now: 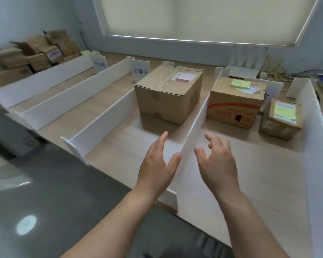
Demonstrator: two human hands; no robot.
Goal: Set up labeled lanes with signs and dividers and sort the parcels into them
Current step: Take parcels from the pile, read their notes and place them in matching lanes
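Observation:
White foam dividers stand on the wooden table and form lanes. My left hand [158, 164] and my right hand [217, 161] hover with relaxed fingers on either side of the middle divider [196, 125], holding nothing. A large brown parcel [168, 94] with a pink note sits in the lane left of that divider. To the right of it sit a red-printed parcel [235, 105] with a green note and a small parcel [282, 120] with a yellow-green note. A white sign [140, 70] with dark characters stands behind the large parcel; another sign [99, 62] stands further left.
A heap of brown cardboard boxes [37, 51] lies at the far left. Further dividers [69, 94] mark the lanes on the left. A tall white wall [319, 138] bounds the right lane. The grey floor [63, 202] lies below the table's front edge. Cables and clutter [272, 69] sit at the back right.

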